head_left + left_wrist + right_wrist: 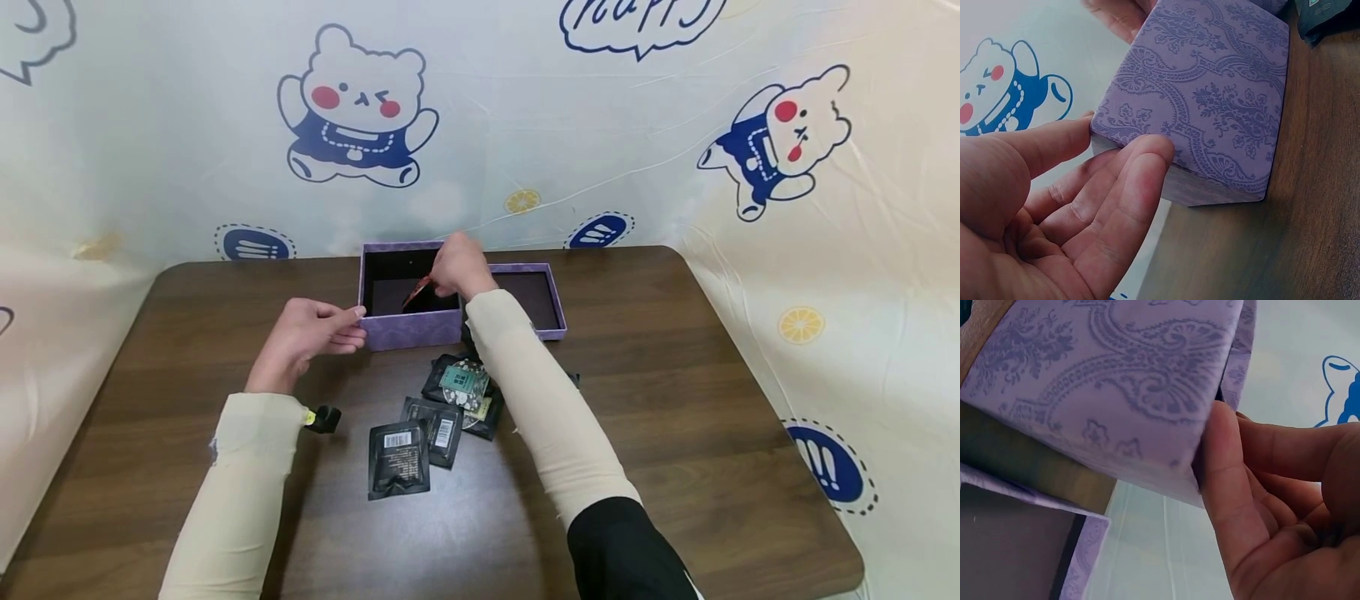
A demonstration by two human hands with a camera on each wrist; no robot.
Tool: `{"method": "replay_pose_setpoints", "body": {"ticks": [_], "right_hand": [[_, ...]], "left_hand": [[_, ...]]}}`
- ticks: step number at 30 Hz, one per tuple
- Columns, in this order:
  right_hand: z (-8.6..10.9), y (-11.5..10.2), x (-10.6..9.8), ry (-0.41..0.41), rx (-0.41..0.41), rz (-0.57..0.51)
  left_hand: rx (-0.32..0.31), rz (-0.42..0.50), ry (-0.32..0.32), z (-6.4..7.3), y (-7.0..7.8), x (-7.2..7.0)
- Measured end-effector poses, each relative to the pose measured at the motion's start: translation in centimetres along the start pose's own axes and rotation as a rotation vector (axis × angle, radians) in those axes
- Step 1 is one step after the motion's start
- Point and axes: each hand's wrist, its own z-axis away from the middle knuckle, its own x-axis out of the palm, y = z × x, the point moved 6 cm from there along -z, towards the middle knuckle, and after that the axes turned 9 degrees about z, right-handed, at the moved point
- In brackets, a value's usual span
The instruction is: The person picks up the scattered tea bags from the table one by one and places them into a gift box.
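Observation:
A purple patterned box point(414, 332) with a dark inside stands near the far edge of the table. My left hand point(311, 335) holds its near left corner, thumb at the upper edge and bent fingers against the side, as the left wrist view shows. Over the box's right part, my right hand point(460, 265) reaches in and pinches a small reddish packet point(417, 292) that slants down inside. In the right wrist view the fingers bend over the wall of the box point(1116, 381), and the packet is hidden there.
To the right of the box lies its shallow purple lid point(557, 310), inside facing up. Several black packets, among them one with a barcode label point(398, 460) and one with a green label point(459, 380), lie loosely overlapped in front. My right forearm covers part of them.

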Motion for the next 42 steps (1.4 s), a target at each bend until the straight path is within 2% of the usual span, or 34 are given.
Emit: {"method": "replay_pose_setpoints", "body": {"ticks": [3, 7, 12, 16, 19, 26, 34, 42], "right_hand": [[0.3, 0.0, -0.1, 0.004, -0.026, 0.056], [0.6, -0.1, -0.1, -0.019, -0.062, 0.06], [1.3, 0.5, -0.7, -0.044, -0.069, -0.059], [2.4, 1.8, -1.9, -0.035, -0.064, -0.181], [3.3, 2.9, -3.0, -0.021, -0.084, -0.215], [5.4, 5.5, -4.5, 0.039, -0.142, -0.136], [7.2, 8.9, -3.4, -0.001, -0.137, -0.142], [8.2, 10.5, -1.3, -0.051, -0.11, -0.16]], "left_hand": [[0.004, -0.002, 0.002, 0.0, -0.1, 0.1], [0.003, -0.007, 0.009, 0.1, -0.1, 0.1], [-0.002, -0.007, 0.011, 0.1, -0.1, 0.0], [-0.006, -0.01, 0.011, 0.0, -0.1, 0.1], [-0.006, -0.015, 0.016, -0.1, -0.1, 0.1], [-0.015, -0.015, 0.018, -0.1, 0.1, 0.1], [-0.014, -0.019, 0.013, -0.1, 0.2, 0.0], [-0.014, -0.025, 0.012, -0.2, 0.1, 0.1]]}}
